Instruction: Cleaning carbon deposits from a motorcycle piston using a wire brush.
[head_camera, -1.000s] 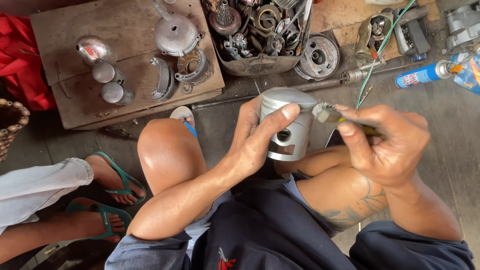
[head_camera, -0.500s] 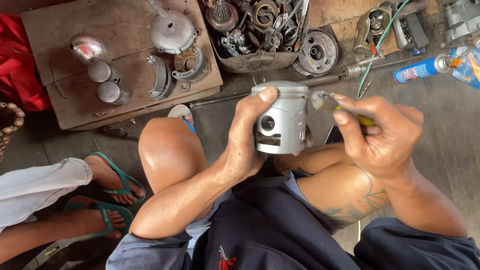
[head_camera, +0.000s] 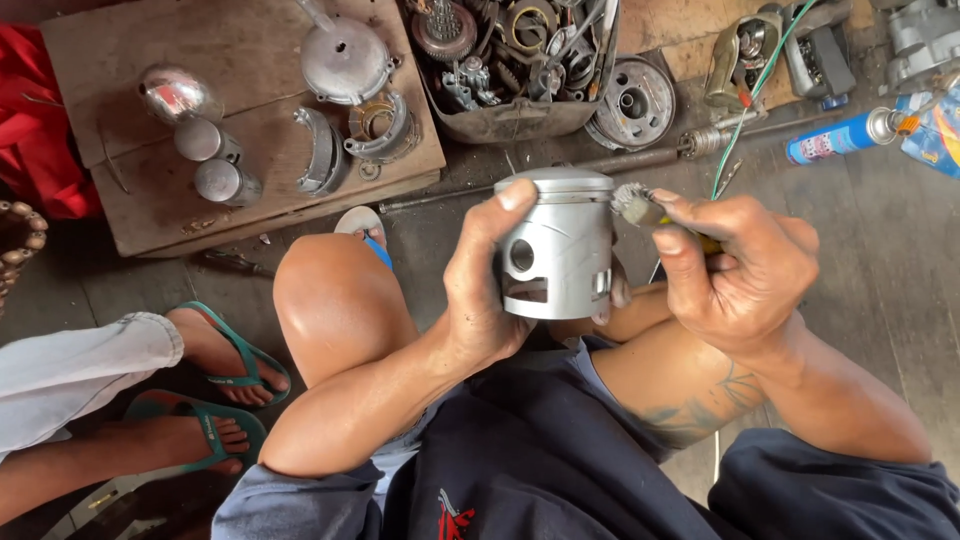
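Left hand (head_camera: 480, 290) clamped around a grey metal piston (head_camera: 560, 245), held upright above the knees. Right hand (head_camera: 740, 275) closed on a small brush (head_camera: 640, 207), bristles touching the piston's upper right edge. Beyond, a tray of metal parts (head_camera: 510, 120) beside a wooden board (head_camera: 110, 120).

Soft, even daylight fills the scene, moderately bright, with no hard shadows. The piston (head_camera: 558, 245) shows a pale sheen on its crown and side, and a chrome dome (head_camera: 172, 93) on the board (head_camera: 250, 210) carries small glare spots. The centre is sharp; the floor (head_camera: 900, 270) and corners darken slightly. Straight edges bow a little toward the frame's borders.
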